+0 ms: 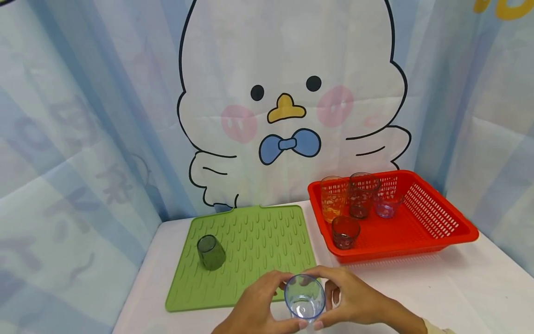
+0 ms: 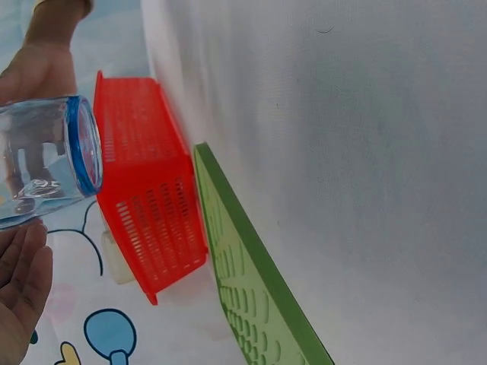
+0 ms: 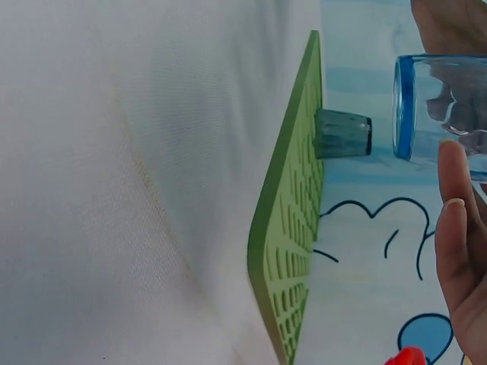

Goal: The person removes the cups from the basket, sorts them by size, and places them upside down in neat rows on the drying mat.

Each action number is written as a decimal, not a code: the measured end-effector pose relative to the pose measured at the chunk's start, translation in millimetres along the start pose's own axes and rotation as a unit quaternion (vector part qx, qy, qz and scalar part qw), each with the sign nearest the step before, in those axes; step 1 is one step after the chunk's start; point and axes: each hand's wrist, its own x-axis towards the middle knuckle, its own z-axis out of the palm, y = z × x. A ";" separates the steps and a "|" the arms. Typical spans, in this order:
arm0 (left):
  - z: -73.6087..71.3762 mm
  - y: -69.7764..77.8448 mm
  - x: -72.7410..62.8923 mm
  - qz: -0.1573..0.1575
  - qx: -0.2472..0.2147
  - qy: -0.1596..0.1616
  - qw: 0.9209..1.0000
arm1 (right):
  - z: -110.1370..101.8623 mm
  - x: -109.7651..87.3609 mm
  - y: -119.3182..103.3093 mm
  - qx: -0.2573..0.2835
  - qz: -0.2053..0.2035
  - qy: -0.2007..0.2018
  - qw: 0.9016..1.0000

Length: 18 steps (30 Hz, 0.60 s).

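A clear glass with a blue rim (image 1: 305, 297) is held up over the front of a white table (image 1: 417, 285), by the near right corner of a green mat (image 1: 260, 246). The left hand (image 1: 263, 301) pinches its left side between thumb and fingers; the right hand (image 1: 354, 297) grips the other side the same way. On the mat's left part stands a grey glass (image 1: 211, 253). To the right, a red basket (image 1: 425, 204) holds four more glasses (image 1: 345, 233), gathered at its left. Behind hangs a curtain (image 1: 288, 55) printed with a white bird in a blue bow tie.
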 end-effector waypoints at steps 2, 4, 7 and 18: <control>-0.3 0.2 -0.3 0.002 -0.002 0.001 1.000 | -0.4 0.2 2.0 0.016 -0.008 -0.009 1.000; -1.0 0.0 -0.1 0.013 -0.004 0.008 1.000 | -0.9 0.4 4.6 0.028 -0.023 -0.017 0.999; -2.4 0.0 1.0 0.033 -0.003 0.019 0.999 | -1.1 0.8 8.8 0.050 -0.032 -0.024 0.998; -8.9 5.7 7.5 0.050 -0.030 0.039 0.998 | 13.2 1.7 26.5 0.125 0.008 -0.051 0.991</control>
